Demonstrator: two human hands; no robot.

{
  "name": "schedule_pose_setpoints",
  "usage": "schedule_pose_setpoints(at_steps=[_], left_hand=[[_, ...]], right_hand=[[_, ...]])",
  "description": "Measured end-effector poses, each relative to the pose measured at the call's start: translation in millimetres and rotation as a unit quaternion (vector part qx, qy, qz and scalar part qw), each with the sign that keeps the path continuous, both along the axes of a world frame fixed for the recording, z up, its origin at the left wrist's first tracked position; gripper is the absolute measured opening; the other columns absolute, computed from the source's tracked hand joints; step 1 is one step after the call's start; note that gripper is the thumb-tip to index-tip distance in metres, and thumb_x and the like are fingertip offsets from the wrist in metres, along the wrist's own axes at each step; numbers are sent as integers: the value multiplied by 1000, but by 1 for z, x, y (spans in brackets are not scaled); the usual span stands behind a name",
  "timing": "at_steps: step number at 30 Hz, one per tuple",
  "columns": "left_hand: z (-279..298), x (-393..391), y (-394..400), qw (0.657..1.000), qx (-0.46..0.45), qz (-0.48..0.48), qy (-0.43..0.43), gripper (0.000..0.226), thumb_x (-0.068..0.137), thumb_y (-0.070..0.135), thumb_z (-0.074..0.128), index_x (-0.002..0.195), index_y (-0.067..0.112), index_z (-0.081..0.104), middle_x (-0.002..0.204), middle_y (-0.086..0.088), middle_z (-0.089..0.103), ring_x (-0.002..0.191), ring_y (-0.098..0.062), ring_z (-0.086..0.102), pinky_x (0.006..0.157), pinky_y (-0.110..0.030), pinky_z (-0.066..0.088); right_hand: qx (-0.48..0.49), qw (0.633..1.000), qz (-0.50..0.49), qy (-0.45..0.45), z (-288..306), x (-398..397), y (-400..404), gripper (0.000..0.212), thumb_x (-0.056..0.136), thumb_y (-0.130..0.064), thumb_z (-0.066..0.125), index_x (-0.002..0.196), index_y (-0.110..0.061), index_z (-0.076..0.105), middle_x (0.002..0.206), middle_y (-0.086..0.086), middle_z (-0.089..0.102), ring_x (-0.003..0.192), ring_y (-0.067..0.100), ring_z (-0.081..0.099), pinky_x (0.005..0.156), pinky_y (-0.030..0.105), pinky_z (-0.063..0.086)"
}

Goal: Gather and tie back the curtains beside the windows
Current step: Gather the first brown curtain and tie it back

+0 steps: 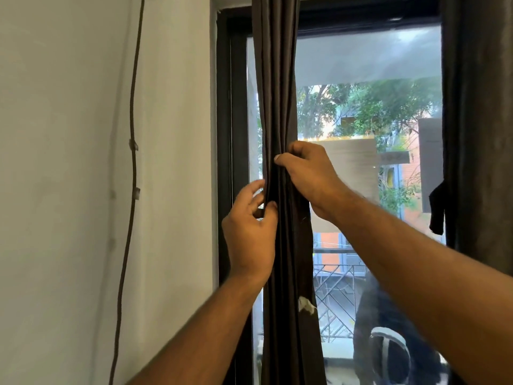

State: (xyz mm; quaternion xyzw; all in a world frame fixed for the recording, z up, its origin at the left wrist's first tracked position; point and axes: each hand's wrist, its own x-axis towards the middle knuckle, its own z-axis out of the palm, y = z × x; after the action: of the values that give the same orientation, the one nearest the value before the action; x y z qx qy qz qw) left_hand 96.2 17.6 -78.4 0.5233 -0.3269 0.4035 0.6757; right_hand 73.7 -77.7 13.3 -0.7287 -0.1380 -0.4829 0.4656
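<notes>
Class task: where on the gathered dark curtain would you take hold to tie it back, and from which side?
Take the gathered curtain at its narrowest bunch, where the right hand pinches the folds. Come from the room side, wrapping the grip around: there the pleats are compact.

1. Two dark brown fabric curtains: one gathered into a narrow bunch (pixel 280 93) at the window's left side, one hanging at the right edge (pixel 477 120).
2. Two bare hands: the left hand (pixel 249 232) and the right hand (pixel 308 170).
3. One dark-framed glass window (pixel 369 59).
4. One thin brown cable (pixel 132 151) running down the white wall (pixel 63 162), with two small clips visible on it.
</notes>
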Motion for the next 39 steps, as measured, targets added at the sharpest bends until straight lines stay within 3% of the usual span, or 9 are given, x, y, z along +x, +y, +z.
schedule_pose_setpoints(at_steps=[6,10,13,17,22,27,31,35,39], left_hand=[[-4,6,1,1000,2,-24,1,34,89,-1,64,117,18,68,100,15,71,93,2,68,82,-12,52],[-5,6,3,997,-32,-63,11,29,89,2,65,113,19,70,99,10,73,90,-1,69,76,-11,53],[-4,4,5,997,-7,-71,5,26,86,18,71,111,19,69,99,7,73,89,-2,69,71,-11,52],[3,10,8,998,32,-54,18,41,79,20,79,115,26,62,99,8,69,82,-5,68,69,-15,53],[23,17,15,989,82,-89,86,57,73,21,83,124,25,60,97,-3,70,87,-18,71,77,-33,60],[36,16,24,985,137,-81,65,45,76,7,77,92,43,56,95,14,65,88,0,63,62,-4,48],[35,14,24,983,168,-64,47,50,79,0,68,121,26,62,102,3,70,92,-11,68,73,-18,54],[34,4,23,985,170,-9,-3,58,80,-7,63,126,28,53,93,25,56,83,5,60,66,-1,45],[33,3,21,985,169,32,-22,55,83,-2,63,125,33,54,91,27,57,75,-4,60,64,-6,47]], right_hand=[[-7,1000,0,9,-2,5,4,22,86,-22,63,69,-10,56,61,6,52,62,18,55,63,34,50],[-28,999,-16,11,-4,6,4,16,88,-23,63,83,-8,66,77,9,68,76,20,68,72,35,58],[-61,997,-47,-4,-4,4,6,21,90,-21,62,78,-4,61,71,9,62,67,15,60,63,27,51],[-65,997,-5,31,0,-1,4,31,92,-22,60,83,8,57,69,13,51,66,19,50,63,32,44],[-13,990,83,115,3,-10,2,22,99,-10,45,106,-19,64,87,-2,66,75,8,63,60,20,48],[22,967,187,173,1,-21,-18,33,95,-2,46,122,-21,54,81,9,64,69,22,59,65,36,49],[2,961,207,185,-3,-25,-24,32,92,1,53,119,-17,55,93,13,62,68,21,53,62,35,48],[12,964,207,165,-6,-32,-22,28,89,1,62,113,-13,56,85,11,58,56,16,56,49,29,51],[15,970,200,141,-6,-39,-20,17,89,-12,66,105,-9,60,79,7,62,57,17,59,52,29,53]])
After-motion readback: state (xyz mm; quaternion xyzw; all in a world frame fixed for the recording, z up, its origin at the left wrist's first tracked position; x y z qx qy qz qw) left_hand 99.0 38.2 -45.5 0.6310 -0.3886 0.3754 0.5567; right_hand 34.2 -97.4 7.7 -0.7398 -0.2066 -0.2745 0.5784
